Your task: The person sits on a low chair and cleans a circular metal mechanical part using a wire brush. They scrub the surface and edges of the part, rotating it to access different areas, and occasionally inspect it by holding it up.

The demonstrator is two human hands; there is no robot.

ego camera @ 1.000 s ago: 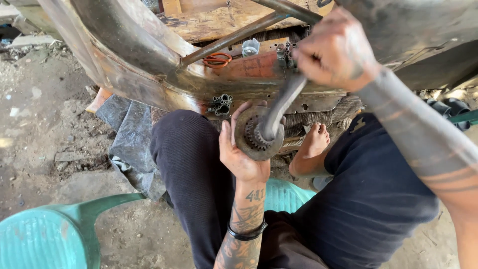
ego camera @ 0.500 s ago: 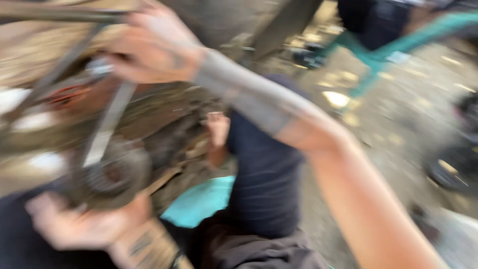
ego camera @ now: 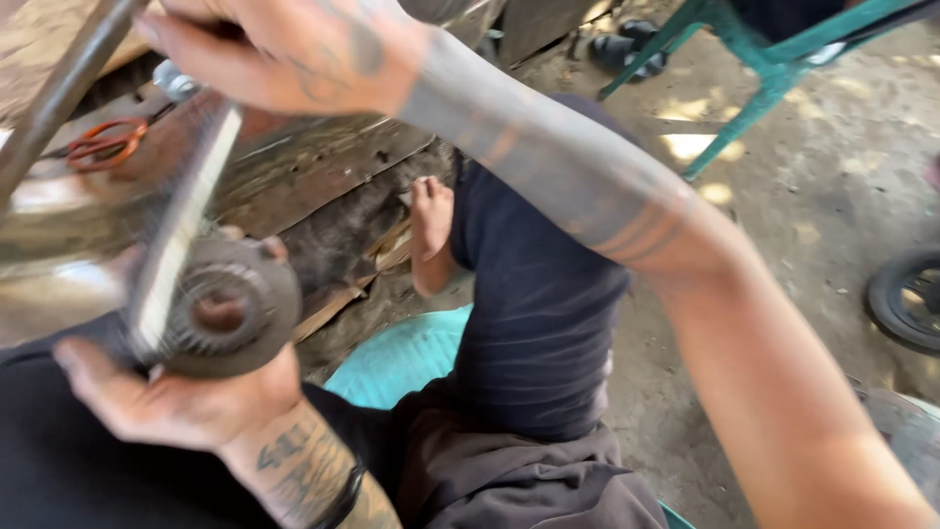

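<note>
R hand [ego camera: 284, 49]: top of view, fingers curled tight round upper end of bar [ego camera: 181, 230]
L hand [ego camera: 171, 397]: lower left, palm up, half-open, cupping gear [ego camera: 220, 309] from below
Gear: toothed, round, in L palm
Bar: flat, slants down onto gear's left side

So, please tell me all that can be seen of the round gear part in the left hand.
The round gear part is a dark, greasy metal disc with fine teeth around an inner ring and a hole in the middle. It faces the camera, low on the left of the picture. The left hand cups it from below. A flat grey metal bar, gripped at the top by the right hand, lies across its left side.
</note>
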